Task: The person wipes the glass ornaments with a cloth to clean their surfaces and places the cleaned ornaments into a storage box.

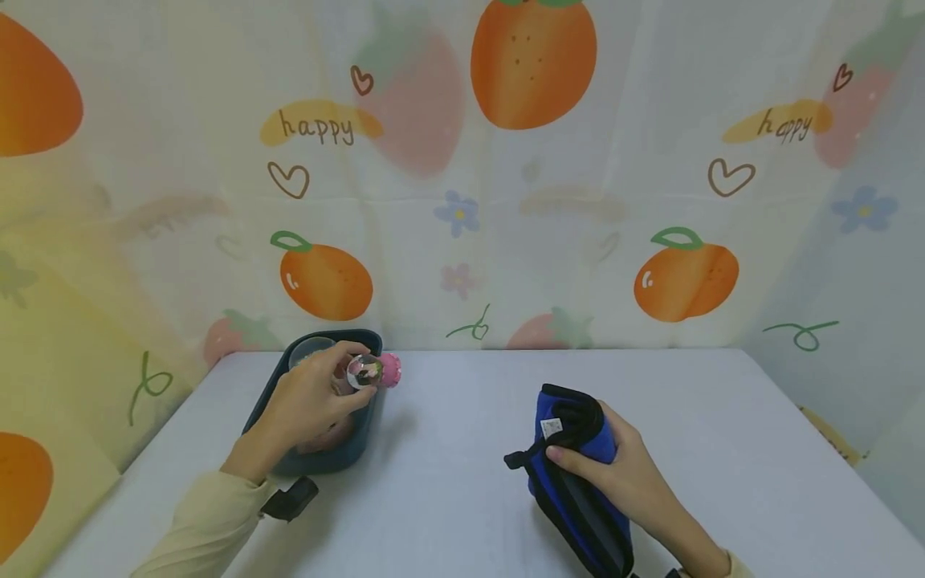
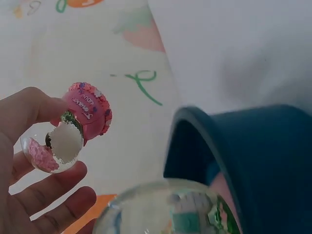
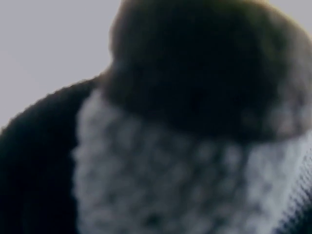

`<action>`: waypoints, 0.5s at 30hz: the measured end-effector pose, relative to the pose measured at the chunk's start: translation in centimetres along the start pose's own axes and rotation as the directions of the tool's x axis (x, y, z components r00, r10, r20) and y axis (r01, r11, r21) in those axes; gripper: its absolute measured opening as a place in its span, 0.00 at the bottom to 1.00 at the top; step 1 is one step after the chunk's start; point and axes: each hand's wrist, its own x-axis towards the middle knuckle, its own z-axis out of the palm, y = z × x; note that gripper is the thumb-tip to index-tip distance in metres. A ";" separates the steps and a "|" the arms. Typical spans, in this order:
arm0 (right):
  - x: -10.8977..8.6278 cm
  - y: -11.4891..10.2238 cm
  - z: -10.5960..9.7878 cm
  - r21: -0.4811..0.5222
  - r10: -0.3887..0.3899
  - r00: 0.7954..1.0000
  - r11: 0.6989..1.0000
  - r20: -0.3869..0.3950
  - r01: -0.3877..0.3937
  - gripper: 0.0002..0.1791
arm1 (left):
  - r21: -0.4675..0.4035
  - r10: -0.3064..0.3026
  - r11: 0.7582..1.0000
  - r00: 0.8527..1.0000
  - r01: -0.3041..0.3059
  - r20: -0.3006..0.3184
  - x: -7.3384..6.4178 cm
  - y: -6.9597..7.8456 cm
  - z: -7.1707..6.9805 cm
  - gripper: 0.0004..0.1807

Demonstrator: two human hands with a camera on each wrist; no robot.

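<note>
My left hand (image 1: 311,393) pinches a small snow globe (image 1: 364,372) over the dark blue basket (image 1: 361,457). Its pink base (image 2: 90,109), with lettering and a flowery rim, points away from the palm in the left wrist view. A second clear globe (image 2: 165,209) with small figures inside shows beside the basket's rim there. On the right, my right hand (image 1: 629,474) grips a blue and black fabric pouch (image 1: 571,482), thumb on the near side and the other fingers hidden behind. The pouch has a white tag and a rolled black top edge. Blurred grey, fuzzy material (image 3: 170,180) fills much of the right wrist view.
A white table (image 1: 448,466) lies under both hands. Behind it hangs a fruit-patterned cloth (image 1: 462,233), with more cloth along both sides. Inside the basket are a round clear-topped thing (image 1: 307,349) and a pinkish round thing (image 1: 328,437), partly hidden by the left hand.
</note>
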 end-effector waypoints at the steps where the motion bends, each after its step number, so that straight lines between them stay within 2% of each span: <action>1: 0.0 0.0 0.0 -0.002 0.003 1.000 1.000 -0.002 -0.003 0.27 | -0.005 -0.001 1.000 1.000 0.001 -0.002 0.1 -0.3 0.0 0.27; 7: 0.2 0.1 0.1 -0.026 0.024 1.000 0.999 -0.004 -0.024 0.28 | -0.005 -0.017 1.000 1.000 0.017 0.002 0.6 -1.5 -0.2 0.25; 15: 0.1 0.1 0.0 -0.029 0.028 1.000 0.999 -0.012 -0.029 0.28 | 0.030 -0.077 0.997 0.994 0.074 0.083 1.5 -2.9 -0.4 0.23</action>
